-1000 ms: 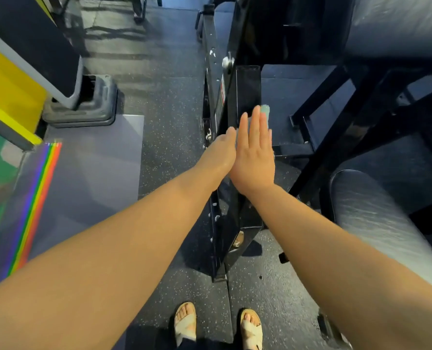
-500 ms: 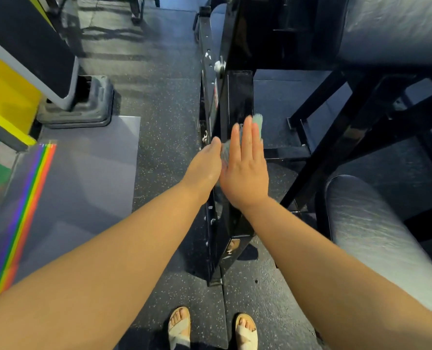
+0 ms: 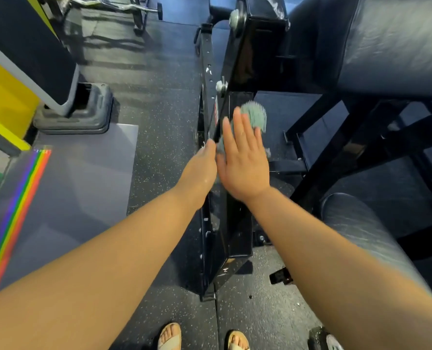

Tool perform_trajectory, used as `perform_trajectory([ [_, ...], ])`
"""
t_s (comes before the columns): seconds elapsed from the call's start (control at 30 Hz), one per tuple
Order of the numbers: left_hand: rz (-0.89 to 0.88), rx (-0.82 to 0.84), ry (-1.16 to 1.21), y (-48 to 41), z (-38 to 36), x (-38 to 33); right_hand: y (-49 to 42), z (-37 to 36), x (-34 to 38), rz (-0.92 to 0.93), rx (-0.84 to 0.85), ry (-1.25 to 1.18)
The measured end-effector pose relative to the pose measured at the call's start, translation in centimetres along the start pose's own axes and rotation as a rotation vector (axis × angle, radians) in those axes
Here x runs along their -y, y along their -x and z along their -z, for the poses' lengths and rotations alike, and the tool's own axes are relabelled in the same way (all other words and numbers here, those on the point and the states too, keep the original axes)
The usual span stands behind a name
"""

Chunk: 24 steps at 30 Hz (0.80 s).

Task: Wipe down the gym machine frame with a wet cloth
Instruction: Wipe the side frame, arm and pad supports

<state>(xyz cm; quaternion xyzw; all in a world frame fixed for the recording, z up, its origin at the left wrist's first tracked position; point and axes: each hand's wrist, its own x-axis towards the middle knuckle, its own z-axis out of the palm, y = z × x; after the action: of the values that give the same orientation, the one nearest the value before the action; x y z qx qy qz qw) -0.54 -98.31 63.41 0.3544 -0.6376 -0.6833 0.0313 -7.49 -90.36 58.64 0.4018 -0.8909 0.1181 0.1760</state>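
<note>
While the right hand [image 3: 242,160] lies flat on the blue-green cloth [image 3: 255,113], it presses the cloth against the black frame [image 3: 237,223] of the gym machine. Its grip is apart: the fingers [image 3: 237,127] are straight and side by side, and the cloth pokes out past their tips. The left hand [image 3: 199,168] is just beside it, against the left side of the same frame. Most of its fingers are hidden, so I cannot tell if that grip is apart or together. The frame stands on a dark speckled floor [image 3: 159,109]. Two feet in sandals [image 3: 170,341] show at the bottom. A dark padded seat [image 3: 399,46] is on the right.
</note>
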Motion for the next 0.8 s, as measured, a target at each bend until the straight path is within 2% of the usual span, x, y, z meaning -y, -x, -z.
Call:
perform_trajectory([
  [0.13,-0.029,-0.009,0.059,-1.8,-0.1,-1.9,-3.2,0.4,-0.8,-0.037,-0.002,-0.028],
  [0.23,0.013,0.077,0.013,-1.4,0.0,0.1,1.3,-0.1,0.0,-0.019,-0.023,-0.025],
  [0.33,0.061,0.139,0.025,-0.4,0.3,2.9,5.3,-0.3,0.6,0.013,0.03,-0.021],
  [0.43,0.091,0.085,0.062,-0.7,0.3,3.5,2.0,0.0,-0.1,-0.008,0.03,-0.002],
  [0.57,0.086,0.014,0.066,-1.2,-0.2,3.3,-1.9,0.0,0.0,-0.17,0.019,-0.018],
  [0.8,0.145,0.116,0.01,1.8,0.0,6.9,12.1,-1.2,3.7,-0.196,0.043,-0.056],
])
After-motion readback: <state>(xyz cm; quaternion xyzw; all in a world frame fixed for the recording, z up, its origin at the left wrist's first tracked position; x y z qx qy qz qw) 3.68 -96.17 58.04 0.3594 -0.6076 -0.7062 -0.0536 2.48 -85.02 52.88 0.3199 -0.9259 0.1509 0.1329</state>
